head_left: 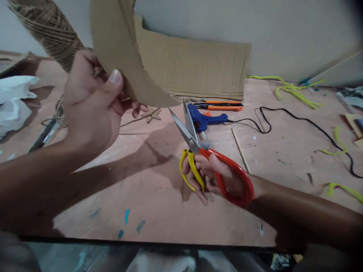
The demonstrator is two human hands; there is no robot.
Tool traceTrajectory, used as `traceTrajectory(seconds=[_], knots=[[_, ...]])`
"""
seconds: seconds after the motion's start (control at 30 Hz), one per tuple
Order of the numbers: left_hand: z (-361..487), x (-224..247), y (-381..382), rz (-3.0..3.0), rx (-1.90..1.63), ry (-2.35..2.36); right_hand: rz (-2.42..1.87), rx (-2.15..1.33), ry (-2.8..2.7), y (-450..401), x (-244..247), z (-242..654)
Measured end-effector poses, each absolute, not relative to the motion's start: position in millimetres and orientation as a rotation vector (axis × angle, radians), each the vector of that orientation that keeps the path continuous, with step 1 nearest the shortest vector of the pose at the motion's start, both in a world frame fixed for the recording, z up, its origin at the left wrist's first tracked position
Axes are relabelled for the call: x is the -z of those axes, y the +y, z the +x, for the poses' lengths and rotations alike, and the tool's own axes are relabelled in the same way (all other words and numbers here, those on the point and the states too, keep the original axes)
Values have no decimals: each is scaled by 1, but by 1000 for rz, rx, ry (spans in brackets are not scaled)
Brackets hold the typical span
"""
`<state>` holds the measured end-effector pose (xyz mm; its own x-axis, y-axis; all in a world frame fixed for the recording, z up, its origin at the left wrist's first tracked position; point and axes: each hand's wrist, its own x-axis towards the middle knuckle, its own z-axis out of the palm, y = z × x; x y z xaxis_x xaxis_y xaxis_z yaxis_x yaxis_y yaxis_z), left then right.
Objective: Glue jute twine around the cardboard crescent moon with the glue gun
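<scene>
My left hand (93, 98) is raised on the left, thumb and fingers closed on a curved, crescent-like piece of cardboard (119, 49) whose pointed end aims right. In my right hand (210, 170) is a pair of scissors (191, 141) with one red and one yellow handle. Their blades are parted and point up, close to the cardboard's tip; from this angle I cannot tell if they touch it. Behind my left hand is a cone of brown twine (51, 28). A small cardboard star (151, 115) with a string lies on the table beyond the hands.
A blue glue gun (208, 119) with a black cord lies behind the scissors, near an orange utility knife (224, 105). A large cardboard sheet (195, 62) leans on the wall. A thin stick (240, 150), yellow-green strands (297, 94) and a white plastic bag (17, 98) lie around.
</scene>
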<state>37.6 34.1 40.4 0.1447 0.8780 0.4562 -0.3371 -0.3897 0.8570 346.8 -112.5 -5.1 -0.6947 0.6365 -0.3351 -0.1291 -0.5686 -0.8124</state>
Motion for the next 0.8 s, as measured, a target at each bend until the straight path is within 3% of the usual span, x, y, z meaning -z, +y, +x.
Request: traceTrajectory(seconds=[0.13,0.27,0.43,0.57,0.8], knots=[[18,-24,15,1292,-1350,655,-609,-2380,-1264,-86,4,350],[9,-10,-1,1196,-1250,699,-675,-2273,-1455,-74,-4,354],[8,-5,-20,1124,-1207,731,-1085,-1611,-2015,-76,-43,351],[6,-4,-29,1099,-1199,747,-1148,-1047,-2415,-76,-65,353],[3,-1,-26,1152,-1326,761,-1283,-634,-2612,-76,-61,364]])
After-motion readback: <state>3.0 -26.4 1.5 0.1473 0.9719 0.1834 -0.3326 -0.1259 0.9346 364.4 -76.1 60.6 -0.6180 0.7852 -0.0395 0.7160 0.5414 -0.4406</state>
